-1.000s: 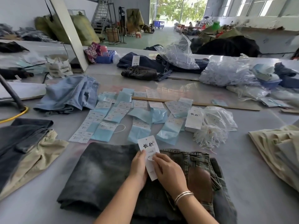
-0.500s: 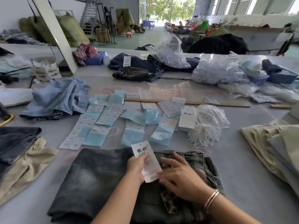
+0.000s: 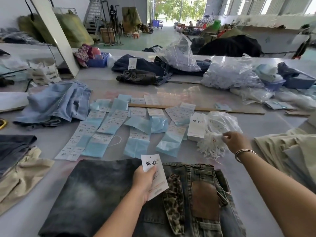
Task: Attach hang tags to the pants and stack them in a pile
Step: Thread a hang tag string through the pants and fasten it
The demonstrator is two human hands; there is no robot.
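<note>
My right hand (image 3: 235, 141) seems to pinch a string from the white hang-tag strings (image 3: 209, 146) at two o'clock of the hang tag (image 3: 153, 175), which my left hand (image 3: 144, 181) grips upright over the jeans (image 3: 196, 199).

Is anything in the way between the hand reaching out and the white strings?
No. The right hand is already at the white strings, its fingertips touching the bunch, with nothing between them.

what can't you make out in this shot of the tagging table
Head view only:
- Lower text on the hang tag: covered by the left hand that holds it.
- Whether the right hand has pinched one string from the white string bundle: fingertips buried in the strands.
- Print on the blue label sheets: too small.
- Lower legs of the dark jeans: cut off by the bottom edge.
</note>
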